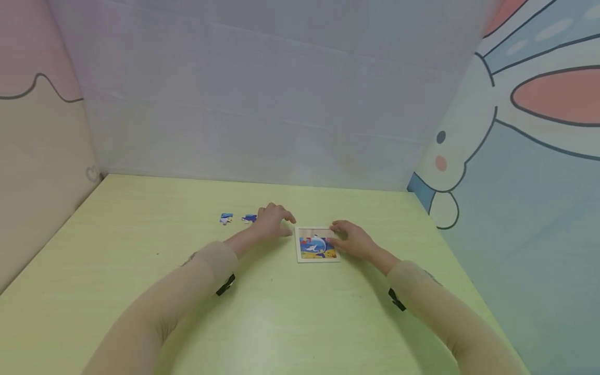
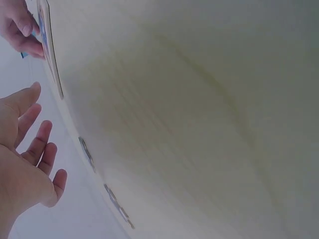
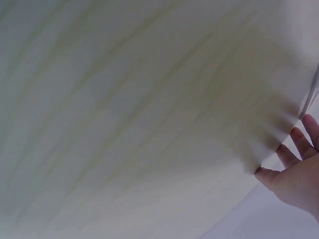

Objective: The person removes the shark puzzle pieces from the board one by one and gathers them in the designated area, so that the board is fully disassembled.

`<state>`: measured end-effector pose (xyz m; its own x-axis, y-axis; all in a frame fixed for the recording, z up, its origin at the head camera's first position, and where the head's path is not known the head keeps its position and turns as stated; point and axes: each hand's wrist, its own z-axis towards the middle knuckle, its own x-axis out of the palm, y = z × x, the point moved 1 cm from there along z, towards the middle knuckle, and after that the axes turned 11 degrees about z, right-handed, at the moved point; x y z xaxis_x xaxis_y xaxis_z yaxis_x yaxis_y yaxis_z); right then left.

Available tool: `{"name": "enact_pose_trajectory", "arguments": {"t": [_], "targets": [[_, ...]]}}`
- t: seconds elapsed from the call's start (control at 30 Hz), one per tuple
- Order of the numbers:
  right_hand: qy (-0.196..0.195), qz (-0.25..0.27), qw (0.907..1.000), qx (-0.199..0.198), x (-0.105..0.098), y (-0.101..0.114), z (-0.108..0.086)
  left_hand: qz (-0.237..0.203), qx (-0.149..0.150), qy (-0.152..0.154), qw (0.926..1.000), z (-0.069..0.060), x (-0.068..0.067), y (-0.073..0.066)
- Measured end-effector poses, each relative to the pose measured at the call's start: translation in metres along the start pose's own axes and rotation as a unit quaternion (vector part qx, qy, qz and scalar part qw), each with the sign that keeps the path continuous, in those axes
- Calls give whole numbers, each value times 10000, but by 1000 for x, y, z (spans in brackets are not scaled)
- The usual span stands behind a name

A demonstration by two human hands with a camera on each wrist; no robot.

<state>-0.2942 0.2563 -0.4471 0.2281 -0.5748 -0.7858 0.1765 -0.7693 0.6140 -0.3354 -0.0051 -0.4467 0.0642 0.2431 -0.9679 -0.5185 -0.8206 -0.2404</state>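
Note:
A square jigsaw puzzle (image 1: 318, 248) with a dolphin picture lies in a white-rimmed tray (image 1: 297, 255); bare backing shows along its upper part. Left of the tray, my left hand (image 1: 272, 220) hovers over the table with nothing in it, its fingers spread and bent loosely in the left wrist view. My right hand (image 1: 354, 239) rests at the tray's right side, its thumb over the picture near the right rim. In the right wrist view, fingertips (image 3: 284, 148) of that hand touch the tabletop beside the tray. Two loose puzzle pieces (image 1: 226, 218) lie left of my left hand, one partly hidden by it.
The pale yellow table (image 1: 262, 323) ends at a hanging white cloth (image 1: 262, 104) at the back. A panel with a cartoon rabbit (image 1: 469, 146) stands along the right side, and a pink and cream panel (image 1: 37, 156) along the left.

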Motion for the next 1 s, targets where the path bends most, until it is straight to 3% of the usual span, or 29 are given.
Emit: {"name": "enact_pose_trajectory", "arguments": {"t": [0.17, 0.37, 0.57, 1.0], "targets": [[-172, -114, 9995, 234, 3, 5, 5, 0, 164, 131, 9998, -5, 2, -17], [-303, -356, 9980, 422, 7, 8, 8, 53, 133, 281, 9995, -7, 6, -29], [-350, -492, 9972, 447, 10, 11, 8, 224, 175, 448, 9986, -12, 8, -34], [-305, -737, 9955, 507, 11, 12, 9, -27, 266, 295, 9992, -13, 10, -34]]}}
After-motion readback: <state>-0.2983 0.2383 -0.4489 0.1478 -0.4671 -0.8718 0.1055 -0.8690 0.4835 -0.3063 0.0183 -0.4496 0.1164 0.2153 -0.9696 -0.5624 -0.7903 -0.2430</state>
